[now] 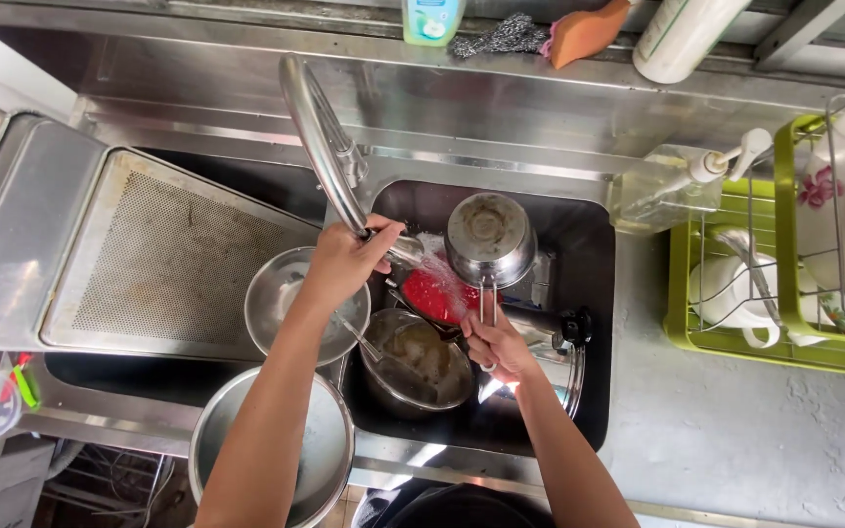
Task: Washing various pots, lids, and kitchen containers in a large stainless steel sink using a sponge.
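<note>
My left hand point(346, 259) grips the end of the curved steel faucet point(320, 137), from which water runs into the sink point(589, 323). My right hand point(499, 344) holds the wire handle of a small steel pot point(489, 238), which sits bottom-up over the sink. Under the water stream lies a red dish point(434, 291). In front of it sits a steel pan point(424, 364) with dirty water and a utensil in it.
A steel bowl point(281, 293) and a larger steel basin point(315, 440) rest left of the sink beside a perforated drain tray point(168, 259). A clear soap pump bottle point(672, 186) stands right of the sink. A green dish rack point(784, 254) holds cups and bowls. Sponges point(584, 31) and bottles line the back ledge.
</note>
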